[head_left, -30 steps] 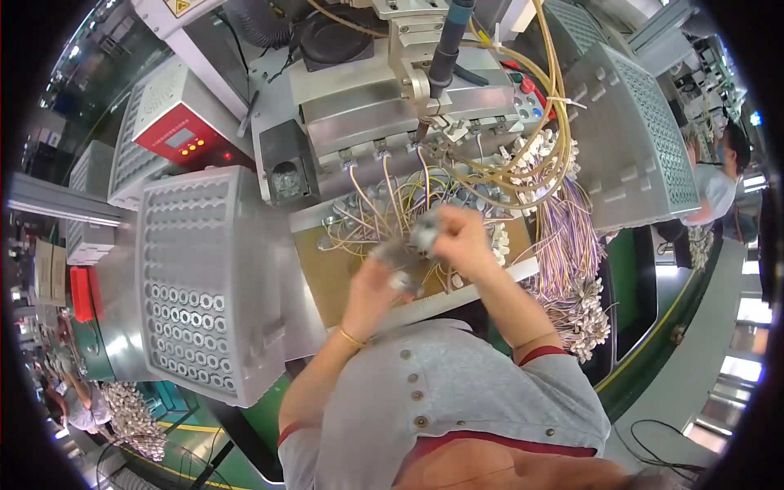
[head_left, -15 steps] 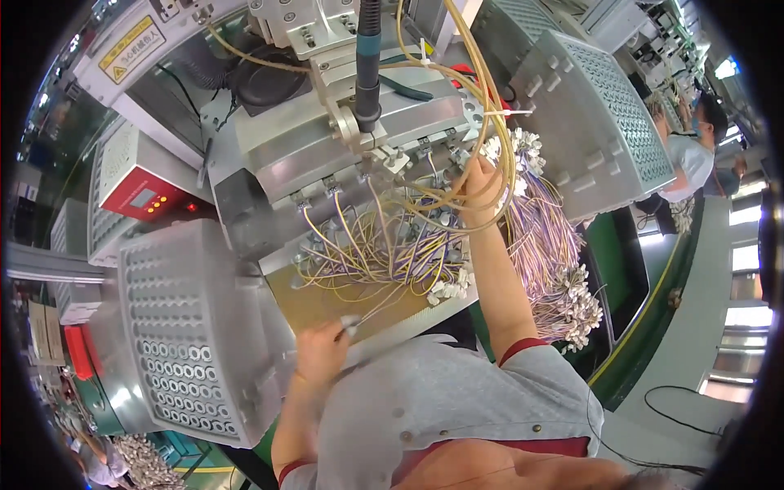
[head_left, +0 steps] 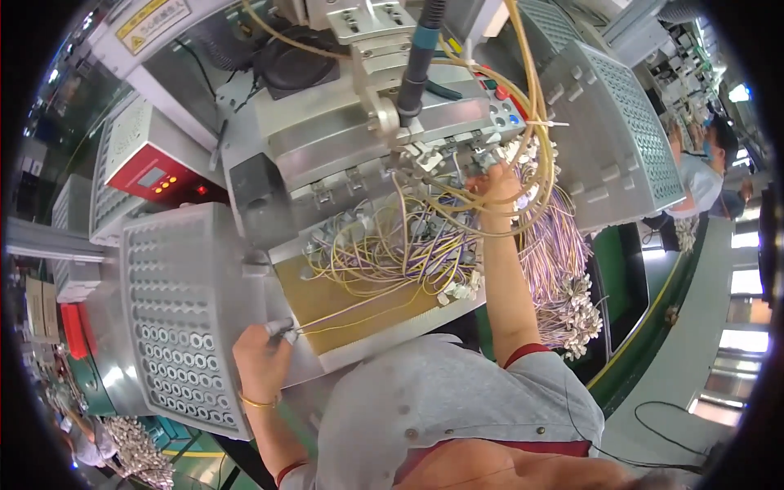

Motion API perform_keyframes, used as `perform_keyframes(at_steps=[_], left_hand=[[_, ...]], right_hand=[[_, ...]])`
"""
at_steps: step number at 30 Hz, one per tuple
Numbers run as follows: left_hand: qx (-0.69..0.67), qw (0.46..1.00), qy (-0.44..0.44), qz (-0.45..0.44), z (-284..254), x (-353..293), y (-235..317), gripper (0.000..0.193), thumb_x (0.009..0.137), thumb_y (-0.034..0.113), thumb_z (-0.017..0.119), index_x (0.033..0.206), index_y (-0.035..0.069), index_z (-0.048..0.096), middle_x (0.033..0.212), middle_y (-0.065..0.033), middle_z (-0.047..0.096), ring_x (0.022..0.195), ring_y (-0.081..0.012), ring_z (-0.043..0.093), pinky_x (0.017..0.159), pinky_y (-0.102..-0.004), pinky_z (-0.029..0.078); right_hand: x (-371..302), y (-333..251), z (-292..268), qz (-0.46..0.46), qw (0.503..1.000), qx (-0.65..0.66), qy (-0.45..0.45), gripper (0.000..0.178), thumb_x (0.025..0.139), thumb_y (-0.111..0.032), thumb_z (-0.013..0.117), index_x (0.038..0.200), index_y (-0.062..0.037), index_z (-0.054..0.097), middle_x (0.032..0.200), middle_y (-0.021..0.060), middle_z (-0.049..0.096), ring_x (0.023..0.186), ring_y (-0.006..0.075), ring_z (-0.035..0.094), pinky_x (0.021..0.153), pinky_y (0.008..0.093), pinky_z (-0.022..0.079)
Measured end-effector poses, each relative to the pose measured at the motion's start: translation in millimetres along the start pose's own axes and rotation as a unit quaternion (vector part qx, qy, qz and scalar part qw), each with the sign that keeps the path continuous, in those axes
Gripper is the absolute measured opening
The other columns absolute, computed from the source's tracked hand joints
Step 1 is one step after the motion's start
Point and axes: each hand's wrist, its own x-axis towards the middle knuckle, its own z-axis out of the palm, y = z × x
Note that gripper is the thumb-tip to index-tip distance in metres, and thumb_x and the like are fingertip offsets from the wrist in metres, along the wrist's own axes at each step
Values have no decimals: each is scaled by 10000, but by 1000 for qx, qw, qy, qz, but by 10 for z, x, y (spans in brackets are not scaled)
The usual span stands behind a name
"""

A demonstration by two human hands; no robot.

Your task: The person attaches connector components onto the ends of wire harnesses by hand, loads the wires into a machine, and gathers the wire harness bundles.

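My left hand [head_left: 263, 355] is closed around a small grey part with wires [head_left: 284, 328], beside the left rack. Its yellow and pale wires stretch right toward a tangled pile of yellow and purple wires [head_left: 384, 245] under the machine. My right hand [head_left: 496, 186] is at the right end of the machine's clamp row [head_left: 355, 184], fingers bent together beneath the tool head [head_left: 420, 155]. What those fingers hold is hidden. Loops of amber tubing [head_left: 531, 208] hang around my right wrist. White connectors [head_left: 461, 287] lie at the pile's near right edge.
A perforated rack [head_left: 184, 327] stands left, another [head_left: 621, 131] right. A red-and-white control box [head_left: 155, 167] sits at the back left. A thick bundle of pinkish wires with white connectors [head_left: 555, 245] hangs right of my forearm. Another person [head_left: 694, 167] is at the far right.
My left hand has moved left with the grey part, drawing its wires out straighter. Wires that stood in the left clamps are gone from them. My right hand stays near the clamp row's right end.
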Motion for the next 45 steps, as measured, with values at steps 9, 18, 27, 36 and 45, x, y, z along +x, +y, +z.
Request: perform_keyframes(at_steps=[9,18,27,36,45], left_hand=[[-159,983,6,-87,28,4,-10,182,709,-45,598,889,-16,606,771,-15,590,646,-52,517,555,-185,423],[-175,982,-9,-65,-61,-158,44,207,726,-52,564,931,-30,580,806,-47,590,681,-104,540,590,-214,444],[135,947,118,267,-120,94,22,334,570,40,644,902,34,603,710,-114,551,612,-270,518,542,-335,431],[593,723,323,-144,-1524,-146,-2092,309,734,297,558,893,34,594,853,-164,584,763,-327,551,680,-387,438],[-180,917,341,-100,-1050,-69,-648,253,777,51,507,1019,-10,545,924,-112,592,716,-192,582,601,-276,489]], right_hand=[[229,-148,96,38,999,-27,-23,176,813,-187,459,759,-20,449,606,65,469,462,220,544,418,291,473],[-756,-225,-60,-245,909,-317,-114,155,741,-124,561,740,31,562,550,32,500,485,78,440,430,240,336],[-1778,-285,1037,-4,769,-217,-602,175,712,-51,588,881,-8,569,690,50,563,603,93,536,582,234,449],[-1781,-226,1031,-1,808,-189,-557,98,652,-23,568,739,-9,526,535,24,464,466,55,394,427,212,320],[-1728,-203,1175,-69,805,-235,-540,56,726,-19,570,772,12,558,607,8,531,548,27,477,476,180,386]])
